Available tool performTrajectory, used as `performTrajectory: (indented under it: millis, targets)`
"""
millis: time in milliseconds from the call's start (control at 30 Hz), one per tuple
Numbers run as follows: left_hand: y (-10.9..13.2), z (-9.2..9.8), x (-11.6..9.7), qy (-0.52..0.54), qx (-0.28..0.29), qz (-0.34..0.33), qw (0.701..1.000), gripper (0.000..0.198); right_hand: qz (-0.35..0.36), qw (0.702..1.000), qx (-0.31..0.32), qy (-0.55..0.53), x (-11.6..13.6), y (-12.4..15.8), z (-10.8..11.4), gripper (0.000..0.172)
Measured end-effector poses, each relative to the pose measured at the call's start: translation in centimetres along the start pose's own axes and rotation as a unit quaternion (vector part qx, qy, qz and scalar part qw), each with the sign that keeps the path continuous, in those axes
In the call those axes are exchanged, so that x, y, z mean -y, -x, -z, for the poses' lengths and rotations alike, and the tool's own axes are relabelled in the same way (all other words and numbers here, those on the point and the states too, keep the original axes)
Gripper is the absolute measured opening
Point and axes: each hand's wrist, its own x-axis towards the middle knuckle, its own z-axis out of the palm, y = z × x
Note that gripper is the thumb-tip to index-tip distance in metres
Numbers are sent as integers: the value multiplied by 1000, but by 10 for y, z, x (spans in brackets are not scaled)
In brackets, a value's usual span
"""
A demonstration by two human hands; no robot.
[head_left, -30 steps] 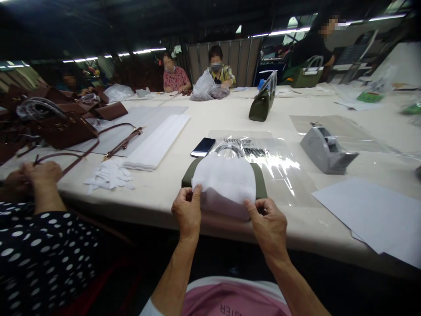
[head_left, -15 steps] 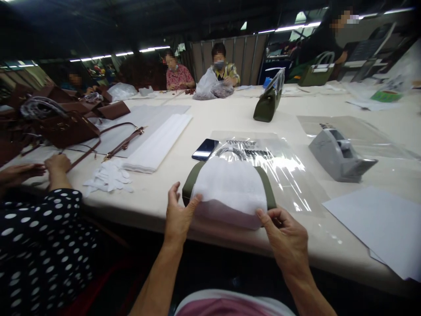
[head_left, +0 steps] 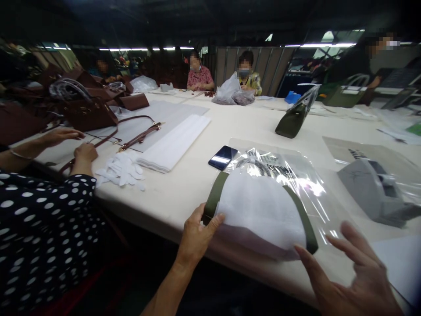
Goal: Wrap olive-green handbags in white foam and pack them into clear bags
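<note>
One green bag (head_left: 215, 193): lies at the lower centre of the frame, near the front edge of the cream-covered table (head_left: 243, 118); we see green at both ends, the middle lying under one white sheet (head_left: 259, 206).
Left hand (head_left: 195, 235): nearly closed, with hold of the sheet's left edge against the bag, thumb on the white, fingers at the green end.
Right hand (head_left: 351, 272), lower right: spread wide, fingers raised and clear of the bag, grasping nothing; its thumb tip is at the sheet's lower right corner, and whether it presses there we cannot tell.
Just beyond the bag: one clear plastic sheet (head_left: 314, 180) with dark lettering, glossy, and one phone (head_left: 222, 158) at its left.
Right of frame: one grey tape dispenser (head_left: 365, 188); below it, white paper (head_left: 401, 254), partly behind the right hand.
Left of centre: folded white sheets (head_left: 174, 145), stacked; loose white pieces (head_left: 121, 171), heaped; brown straps (head_left: 141, 138).
Upper left: brown bags (head_left: 87, 114), piled; below these, a co-worker's polka-dot sleeve (head_left: 79, 184).
Upper right of centre: a second green bag (head_left: 291, 120), tilted.
Top centre: we count two seated co-workers, a filled plastic bag (head_left: 230, 92) between them
</note>
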Motion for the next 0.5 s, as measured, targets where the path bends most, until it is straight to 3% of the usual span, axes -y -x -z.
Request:
performTrajectory:
  millis: [67,133,167,233,333,433,500]
  targets:
    - [1,-1,0,9,-5,-7,1000,36,194,980,15,-47,22,-13,-7,56]
    - [1,-2,0,20,-1,-13,1000,36,374,917,110,-79,40,-23,-21,50]
    - [1,-2,1,24,0,-15,1000,36,425,888,150,-86,47,-26,-30,46]
    - [1,0,3,31,-1,-16,999,38,460,863,186,-94,55,-26,-48,39]
    - [0,6,9,54,17,-34,998,43,437,873,181,-118,55,-19,-63,35]
    - [-1,9,15,79,45,-45,995,46,428,877,161,-148,50,-15,-66,35]
    - [0,8,18,73,35,-29,996,46,427,875,150,-171,47,-15,-66,35]
